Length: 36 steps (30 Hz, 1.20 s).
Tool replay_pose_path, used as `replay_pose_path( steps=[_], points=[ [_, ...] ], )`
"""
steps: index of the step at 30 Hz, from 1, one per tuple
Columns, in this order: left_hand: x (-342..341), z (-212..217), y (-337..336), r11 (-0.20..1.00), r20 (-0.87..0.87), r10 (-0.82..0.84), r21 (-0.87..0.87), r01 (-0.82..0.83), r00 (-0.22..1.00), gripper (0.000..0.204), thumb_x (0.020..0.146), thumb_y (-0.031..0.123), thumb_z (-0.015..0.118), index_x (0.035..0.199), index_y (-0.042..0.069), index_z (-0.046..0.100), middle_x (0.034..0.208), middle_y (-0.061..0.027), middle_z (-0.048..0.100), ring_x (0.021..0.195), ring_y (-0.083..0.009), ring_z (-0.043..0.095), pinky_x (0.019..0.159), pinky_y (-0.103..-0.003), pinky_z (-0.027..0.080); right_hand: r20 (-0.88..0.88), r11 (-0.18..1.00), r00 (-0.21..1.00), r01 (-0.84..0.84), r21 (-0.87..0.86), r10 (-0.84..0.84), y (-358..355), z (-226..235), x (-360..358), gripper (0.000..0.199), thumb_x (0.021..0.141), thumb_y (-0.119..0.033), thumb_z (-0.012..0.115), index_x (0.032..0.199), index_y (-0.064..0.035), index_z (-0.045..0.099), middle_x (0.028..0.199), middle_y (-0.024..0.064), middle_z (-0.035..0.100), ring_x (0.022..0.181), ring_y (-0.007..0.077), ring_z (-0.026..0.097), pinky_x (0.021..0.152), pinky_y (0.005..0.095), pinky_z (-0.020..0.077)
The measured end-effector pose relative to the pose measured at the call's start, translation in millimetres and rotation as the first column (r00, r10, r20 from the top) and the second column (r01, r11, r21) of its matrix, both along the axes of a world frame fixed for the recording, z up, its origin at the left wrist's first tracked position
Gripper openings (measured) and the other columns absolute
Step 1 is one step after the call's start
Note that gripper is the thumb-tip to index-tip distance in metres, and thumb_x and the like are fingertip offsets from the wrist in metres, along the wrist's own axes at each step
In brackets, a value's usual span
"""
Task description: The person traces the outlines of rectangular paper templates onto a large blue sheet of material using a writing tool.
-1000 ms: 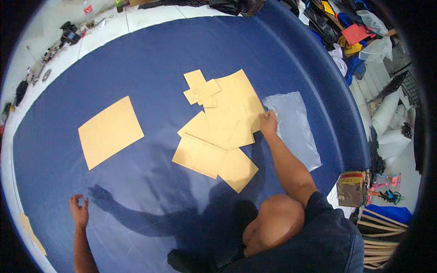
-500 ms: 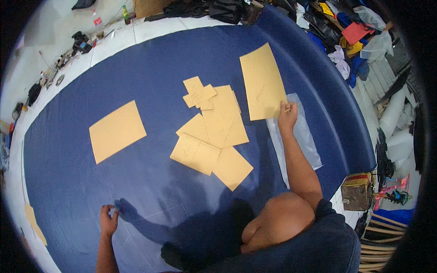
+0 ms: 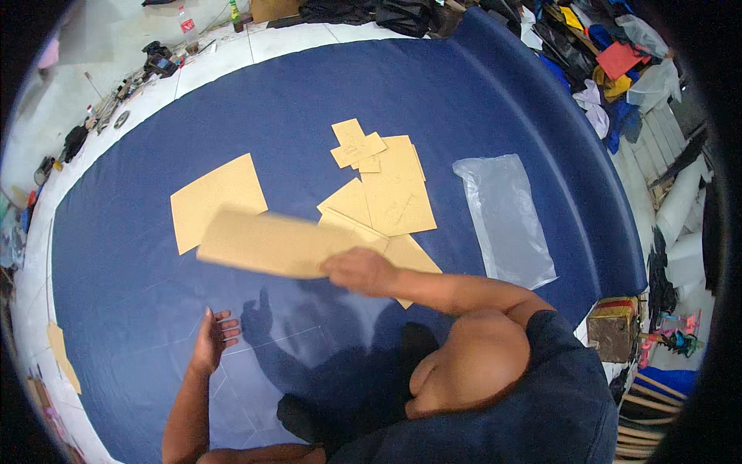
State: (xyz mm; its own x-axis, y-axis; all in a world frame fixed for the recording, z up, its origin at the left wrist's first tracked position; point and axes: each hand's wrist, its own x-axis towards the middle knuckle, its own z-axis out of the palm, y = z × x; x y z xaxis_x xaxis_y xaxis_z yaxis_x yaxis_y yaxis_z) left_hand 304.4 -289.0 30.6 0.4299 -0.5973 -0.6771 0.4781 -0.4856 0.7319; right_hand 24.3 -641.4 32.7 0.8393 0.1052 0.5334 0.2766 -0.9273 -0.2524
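Tan sheet (image 3: 263, 243), pinched at one end by the right hand (image 3: 360, 271), had swung left from near the clear plastic (image 3: 510, 220), past the card pile (image 3: 398, 193), bringing it nearer the open, empty left hand (image 3: 213, 340)

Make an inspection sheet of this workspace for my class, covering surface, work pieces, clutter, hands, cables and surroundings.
Surface: dark blue sheet, with a thick raised band along its right side and pale lines near the left hand.
Work pieces: overlapping tan pieces in the middle; single tan piece to their left; held tan piece, blurred; clear plastic at right.
Clutter: mixed heap upper right; bottle upper left.
Hands: right hand grips one end of the held tan piece; left open, holding nothing.
Cables: nothing seen on the sheet; edges unclear.
Surroundings: white tiles; worn box at right.
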Motion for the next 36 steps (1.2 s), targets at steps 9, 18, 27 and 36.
replay_pose_path(
  steps=[9, 18, 27, 36],
  points=[
    [-32, -18, -12, 0.996, -0.019, 0.08, 0.04, -0.079, 0.997, 0.03, 0.104, 0.028, 0.058, 0.125, 0.007, 0.06, 0.106, -0.0065, 0.07, 0.088, -0.0165, 0.068, 0.077, -0.029, 0.055, -0.389, 0.93, 0.857, -0.366, 0.002, 0.338, 34, -50, -32, 0.025, 0.087, -0.02, 0.064, 0.109, -0.0095, 0.06, 0.14, 0.0094, 0.06, 0.13, 0.0278, 0.055, 0.103, 0.0464, 0.0457],
    [-10, -46, 36, 0.986, 0.273, 0.035, 0.145, -0.077, 0.961, 0.028, 0.099, 0.02, 0.066, 0.12, 0.003, 0.059, 0.094, -0.0085, 0.071, 0.077, -0.0168, 0.068, 0.065, -0.031, 0.055, -0.585, 0.989, 0.799, -0.135, 0.056, 0.142, 19, -48, -40, 0.035, 0.09, -0.03, 0.072, 0.113, -0.0077, 0.058, 0.142, 0.012, 0.056, 0.132, 0.0326, 0.051, 0.108, 0.0495, 0.0396],
    [2, -45, 52, 0.982, 0.378, -0.028, 0.184, -0.045, 0.925, 0.026, 0.095, 0.027, 0.074, 0.097, 0.004, 0.06, 0.081, -0.0053, 0.067, 0.067, -0.0118, 0.06, 0.058, -0.029, 0.048, -0.511, 0.959, 0.813, 0.206, -0.197, -0.279, -15, -56, -72, 0.044, 0.096, -0.033, 0.064, 0.132, -0.0089, 0.054, 0.148, 0.0145, 0.051, 0.134, 0.0351, 0.048, 0.109, 0.0527, 0.0387],
    [10, -48, 80, 0.988, 0.512, -0.074, 0.155, -0.007, 0.855, 0.024, 0.096, 0.017, 0.072, 0.103, 0.001, 0.056, 0.082, -0.0078, 0.067, 0.067, -0.0124, 0.06, 0.058, -0.03, 0.049, -0.741, 0.619, 0.405, 0.785, -0.02, -0.536, -75, -25, -54, 0.056, 0.09, -0.043, 0.07, 0.129, -0.0062, 0.055, 0.121, 0.0177, 0.065, 0.114, 0.0355, 0.062, 0.101, 0.054, 0.0443]
  ],
)
